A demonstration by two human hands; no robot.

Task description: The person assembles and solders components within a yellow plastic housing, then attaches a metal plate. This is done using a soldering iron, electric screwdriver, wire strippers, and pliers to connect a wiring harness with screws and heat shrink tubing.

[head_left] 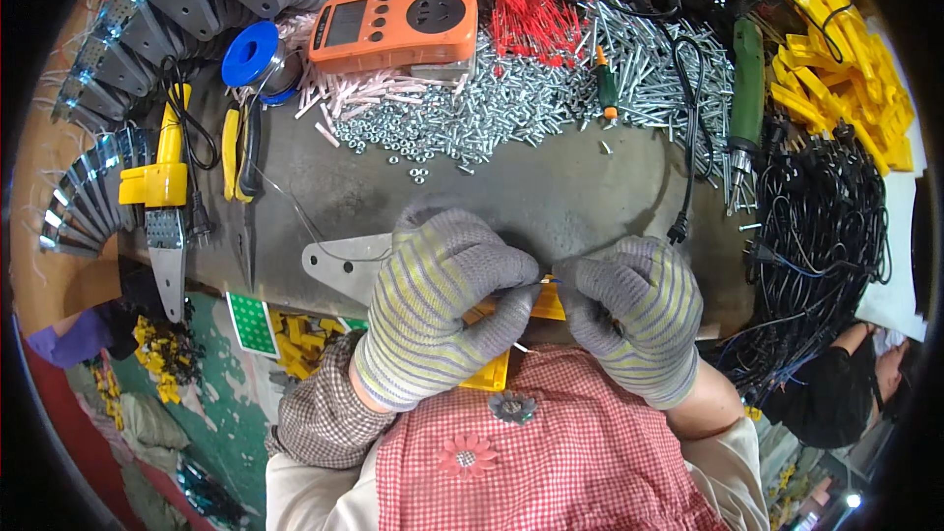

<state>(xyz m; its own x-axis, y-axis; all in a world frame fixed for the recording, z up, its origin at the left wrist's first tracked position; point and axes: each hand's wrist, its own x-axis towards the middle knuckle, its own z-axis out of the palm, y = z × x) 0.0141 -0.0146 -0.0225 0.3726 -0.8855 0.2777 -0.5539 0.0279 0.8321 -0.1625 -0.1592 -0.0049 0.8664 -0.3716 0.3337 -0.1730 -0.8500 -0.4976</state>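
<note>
My left hand (447, 300) and my right hand (634, 315), both in grey striped knit gloves, meet at the table's near edge. Each is closed in a pinch, fingertips nearly touching. Between them shows a thin pale sliver, too small to name. Just below the fingertips is a yellow plastic piece (549, 303), partly hidden by my left hand. More yellow plastic (489, 374) shows beneath that hand, near a short white wire end (520, 347). A grey metal blade with holes (339, 265) lies on the table, its right part behind my left hand.
Screws (472, 118), red parts (531, 10) and an orange meter (393, 28) lie at the back. Left are a solder spool (251, 54), pliers (241, 152) and a yellow-handled tool (167, 182). Right are a green-handled tool (746, 88), black cords (816, 246) and yellow housings (836, 69).
</note>
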